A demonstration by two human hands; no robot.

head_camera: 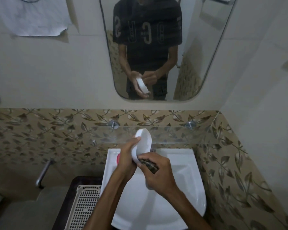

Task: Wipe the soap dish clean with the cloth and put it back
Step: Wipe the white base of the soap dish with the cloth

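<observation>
White soap dish (144,144) held up on edge above the back rim of the white sink (186,183), hollow side turned toward 3 o'clock, top end reaching in front of the glass shelf (181,132). Left hand (127,161) at 9 o'clock of the dish, grip curled round its outer edge, thumb (136,138) lying over the rim, fingers wrapped behind. Right hand (158,174) at 5 o'clock of the dish, grip pressed together around a dark patterned cloth (150,165), pinching it and pushing it against the dish's lower end. Both hands touching the dish, forearms crossing the basin from 6 o'clock.

Pink object (118,159) on the sink's left ledge, at 9 o'clock of the left hand, mostly hidden behind it; cannot tell what kind. Cream perforated basket (83,208) at 8 o'clock of the sink, just beside its rim, resting on a dark surface. Metal pipe (43,173) on the wall at 9 o'clock of the sink. Two metal brackets (113,124) fixing the shelf to leaf-patterned tiles (40,130). Mirror (165,47) at 12 o'clock, reflecting a person in a dark printed shirt with the dish and both hands in front of the waist. White cloth or paper (35,15) hanging at 10 o'clock, top left on the pale wall.
</observation>
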